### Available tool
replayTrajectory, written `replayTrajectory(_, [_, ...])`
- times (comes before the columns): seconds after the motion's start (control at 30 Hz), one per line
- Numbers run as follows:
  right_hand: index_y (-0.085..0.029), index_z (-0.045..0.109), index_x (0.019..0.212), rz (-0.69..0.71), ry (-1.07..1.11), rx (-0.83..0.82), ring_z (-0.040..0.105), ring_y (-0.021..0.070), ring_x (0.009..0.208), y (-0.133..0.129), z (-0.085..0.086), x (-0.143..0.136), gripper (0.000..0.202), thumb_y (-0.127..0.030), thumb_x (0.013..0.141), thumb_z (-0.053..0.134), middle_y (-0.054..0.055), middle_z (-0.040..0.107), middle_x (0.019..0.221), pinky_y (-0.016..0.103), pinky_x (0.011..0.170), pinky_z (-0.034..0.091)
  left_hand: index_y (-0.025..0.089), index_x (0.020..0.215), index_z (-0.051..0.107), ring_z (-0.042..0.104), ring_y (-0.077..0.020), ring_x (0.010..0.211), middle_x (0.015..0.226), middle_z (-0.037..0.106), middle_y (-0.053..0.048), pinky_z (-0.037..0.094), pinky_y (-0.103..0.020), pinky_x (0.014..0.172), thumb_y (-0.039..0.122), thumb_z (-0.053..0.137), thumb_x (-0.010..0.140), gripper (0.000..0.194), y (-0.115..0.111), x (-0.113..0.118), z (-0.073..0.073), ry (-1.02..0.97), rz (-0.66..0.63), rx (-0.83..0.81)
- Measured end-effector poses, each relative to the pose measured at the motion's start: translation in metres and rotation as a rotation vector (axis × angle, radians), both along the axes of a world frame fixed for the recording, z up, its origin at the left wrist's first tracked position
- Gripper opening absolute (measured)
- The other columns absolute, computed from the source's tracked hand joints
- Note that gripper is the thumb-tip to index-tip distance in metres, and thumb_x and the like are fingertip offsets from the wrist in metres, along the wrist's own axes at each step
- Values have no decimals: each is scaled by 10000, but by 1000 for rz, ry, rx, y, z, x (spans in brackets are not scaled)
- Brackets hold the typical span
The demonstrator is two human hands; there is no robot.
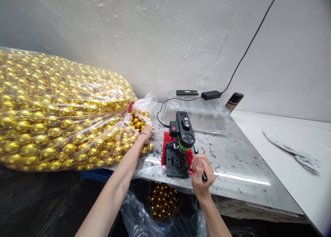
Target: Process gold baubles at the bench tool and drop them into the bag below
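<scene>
My left hand [148,131] reaches into the opening of a large clear plastic bag [128,109] full of shiny gold balls [138,122]. Its fingers are mostly hidden among the balls and the plastic. My right hand [203,171] is wrapped around the black-ended lever [204,177] of a small bench press [185,130]. The press has a black and green head, and its black base plate [172,161] rests on a red mat [163,154]. No ball can be made out under the press head.
Below the table edge, an open plastic-lined container [136,213] holds more gold balls [163,200]. Small black scraps litter the metal tabletop [232,161]. Behind the press are a clear plastic tray [207,116], a phone [186,92], a power adapter [211,95] and a bottle [234,100].
</scene>
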State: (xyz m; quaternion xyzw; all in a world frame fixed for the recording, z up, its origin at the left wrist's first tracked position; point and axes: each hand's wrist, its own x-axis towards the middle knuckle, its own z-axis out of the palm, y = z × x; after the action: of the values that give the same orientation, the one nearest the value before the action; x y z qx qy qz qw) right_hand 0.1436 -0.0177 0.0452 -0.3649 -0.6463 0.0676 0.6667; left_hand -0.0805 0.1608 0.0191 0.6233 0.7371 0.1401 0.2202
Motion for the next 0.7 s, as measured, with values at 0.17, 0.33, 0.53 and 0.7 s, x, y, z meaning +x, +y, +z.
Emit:
replayTrajectory(0.17, [-192, 426, 633, 4, -14, 9, 486, 127, 662, 0, 1, 1, 287, -60, 885, 393, -2, 471, 642, 272, 580, 375, 156, 1182, 569, 593, -240, 1032, 1195, 582, -87, 521, -422, 850, 343, 578, 888, 347, -9, 4, 11, -247, 68, 28])
replayTrajectory(0.33, [-194, 437, 637, 13, -64, -11, 491, 128, 656, -2, 3, 3, 279, -74, 885, 396, 6, 489, 669, 271, 571, 379, 74, 1132, 597, 648, -178, 865, 990, 669, -101, 526, -274, 730, 232, 528, 900, 289, -47, 3, 29, -597, 131, 135])
replayTrajectory(0.53, [-192, 438, 627, 1, -41, -16, 496, 125, 663, -3, 4, 2, 288, -71, 884, 392, 1, 486, 664, 269, 587, 386, 146, 1118, 616, 642, -90, 654, 902, 693, -88, 475, -133, 504, 208, 555, 877, 256, -122, 7, 28, -1545, 240, -69])
replayTrajectory(0.7, [-192, 441, 627, -7, -51, -18, 498, 123, 674, -3, 3, 2, 288, -73, 885, 393, 0, 488, 663, 269, 596, 388, 146, 999, 646, 644, -109, 589, 807, 680, -47, 478, -149, 428, 178, 537, 883, 162, -160, 12, 25, -1782, 547, -46])
